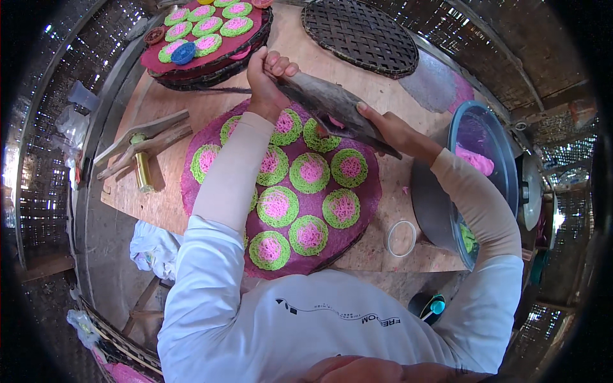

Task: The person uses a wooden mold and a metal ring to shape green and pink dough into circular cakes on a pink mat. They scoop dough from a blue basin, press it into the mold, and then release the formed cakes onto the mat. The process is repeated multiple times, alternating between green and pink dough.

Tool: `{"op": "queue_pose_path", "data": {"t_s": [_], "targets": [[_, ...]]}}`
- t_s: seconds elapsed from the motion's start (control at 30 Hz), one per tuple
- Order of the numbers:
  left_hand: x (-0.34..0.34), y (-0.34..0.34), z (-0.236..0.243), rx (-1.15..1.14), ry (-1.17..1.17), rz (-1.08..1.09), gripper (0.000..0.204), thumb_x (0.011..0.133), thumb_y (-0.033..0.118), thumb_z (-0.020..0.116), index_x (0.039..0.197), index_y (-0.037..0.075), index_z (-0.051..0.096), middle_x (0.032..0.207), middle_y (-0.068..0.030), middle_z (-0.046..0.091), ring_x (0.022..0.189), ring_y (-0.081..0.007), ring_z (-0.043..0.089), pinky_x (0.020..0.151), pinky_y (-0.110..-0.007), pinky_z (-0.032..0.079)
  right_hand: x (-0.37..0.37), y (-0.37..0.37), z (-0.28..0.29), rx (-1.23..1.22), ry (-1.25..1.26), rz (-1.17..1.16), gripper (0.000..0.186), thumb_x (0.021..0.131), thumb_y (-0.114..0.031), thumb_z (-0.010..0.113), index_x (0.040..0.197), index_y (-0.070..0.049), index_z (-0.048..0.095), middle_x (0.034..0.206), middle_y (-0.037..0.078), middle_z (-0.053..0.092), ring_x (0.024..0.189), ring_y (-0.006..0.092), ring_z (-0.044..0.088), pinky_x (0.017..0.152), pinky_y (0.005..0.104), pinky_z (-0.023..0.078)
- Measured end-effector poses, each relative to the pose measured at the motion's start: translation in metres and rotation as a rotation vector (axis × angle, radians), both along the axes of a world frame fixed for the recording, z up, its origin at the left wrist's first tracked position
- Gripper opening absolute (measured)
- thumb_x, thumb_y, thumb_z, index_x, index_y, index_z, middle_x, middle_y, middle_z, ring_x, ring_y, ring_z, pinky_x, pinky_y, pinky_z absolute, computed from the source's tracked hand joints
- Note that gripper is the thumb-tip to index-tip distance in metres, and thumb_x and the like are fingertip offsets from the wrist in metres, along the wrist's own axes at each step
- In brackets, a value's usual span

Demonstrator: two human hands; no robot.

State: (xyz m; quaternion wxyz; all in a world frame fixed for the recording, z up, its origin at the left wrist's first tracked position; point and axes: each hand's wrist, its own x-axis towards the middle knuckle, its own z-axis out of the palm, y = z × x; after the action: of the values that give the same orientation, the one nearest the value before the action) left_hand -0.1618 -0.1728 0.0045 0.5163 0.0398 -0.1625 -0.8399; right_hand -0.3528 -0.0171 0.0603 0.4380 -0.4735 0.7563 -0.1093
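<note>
Above a round maroon mat (371, 191) on the desk (287, 38), a long dark wooden tool (332, 102) is held slantwise in the air. The left hand (267, 82) is closed around its far end, with the fingers curled; the right hand (397, 133) grips near the other end, thumb on top. I think two hands are used because the tool is long and must stay steady over the green-and-pink discs (310, 172). These lie apart from each other, perhaps so that they do not stick. A blue-rimmed tub (456, 115) with pink dough (476, 159) stands at the right, probably for easy reach. The desk is pale wood, with a dark woven tray (361, 38) at its far side; the room has woven walls (562, 153) which let light through small gaps.
</note>
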Motion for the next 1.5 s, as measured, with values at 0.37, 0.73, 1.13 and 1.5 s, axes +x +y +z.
{"op": "queue_pose_path", "data": {"t_s": [0.37,0.73,1.13,1.5], "targets": [[-0.003,-0.013,0.030,-0.120,-0.016,0.013,0.030,0.085,0.037,0.042,0.069,0.013,0.049,0.051,0.0036,0.038,0.054,-0.0133,0.040,0.059,-0.029,0.035,-0.008,-0.007,0.005,-0.164,-0.040,0.021,0.080,0.073,-0.075,0.038,0.066,0.001,0.061,0.053,0.008,0.052,0.050,0.0150,0.052,0.047,0.0270,0.041],[0.151,0.063,0.100,-0.424,-0.838,0.879,0.025,0.089,0.026,0.047,0.081,0.004,0.056,0.073,0.0003,0.049,0.071,-0.0095,0.048,0.072,-0.025,0.040,-0.004,-0.021,0.021,-0.439,0.590,-0.299,0.090,0.059,-0.074,0.055,0.105,0.003,0.057,0.101,0.022,0.060,0.101,0.0338,0.056,0.085,0.0406,0.041],[0.267,0.294,-0.079,0.057,-1.201,0.796,0.011,0.086,0.014,0.045,0.091,0.005,0.047,0.083,-0.0026,0.042,0.077,-0.0114,0.038,0.072,-0.025,0.033,-0.019,0.027,-0.066,-0.534,0.862,-0.678,0.069,0.066,-0.056,0.062,0.108,-0.003,0.052,0.102,0.020,0.058,0.097,0.0360,0.055,0.081,0.0444,0.042],[0.213,0.335,-0.107,0.180,-1.059,0.202,0.020,0.090,0.026,0.040,0.084,0.011,0.052,0.072,0.0021,0.049,0.067,-0.0099,0.045,0.062,-0.024,0.033,-0.022,0.005,-0.147,-0.710,0.443,-0.187,0.025,0.079,-0.019,0.048,0.079,0.002,0.062,0.076,0.024,0.061,0.074,0.0357,0.061,0.068,0.0438,0.045]]}}
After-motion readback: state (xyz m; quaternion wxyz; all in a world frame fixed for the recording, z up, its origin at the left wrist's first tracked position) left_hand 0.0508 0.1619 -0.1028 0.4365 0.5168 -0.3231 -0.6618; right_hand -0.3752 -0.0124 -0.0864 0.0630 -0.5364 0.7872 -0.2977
